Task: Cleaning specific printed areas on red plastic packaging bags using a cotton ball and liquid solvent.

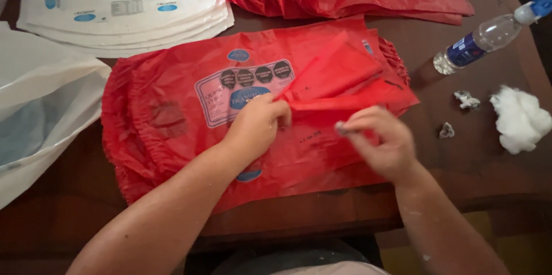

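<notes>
I see my left hand (257, 124) pinching the top red bag's (322, 88) folded corner, my right hand (382, 140) closed on a grey wad (340, 128), the stack (149, 131) beneath untouched.

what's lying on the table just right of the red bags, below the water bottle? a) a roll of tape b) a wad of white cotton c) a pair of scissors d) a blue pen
b: a fluffy wad of white cotton lies on the brown table, below the capped water bottle and right of the stack of red plastic bags.
</notes>
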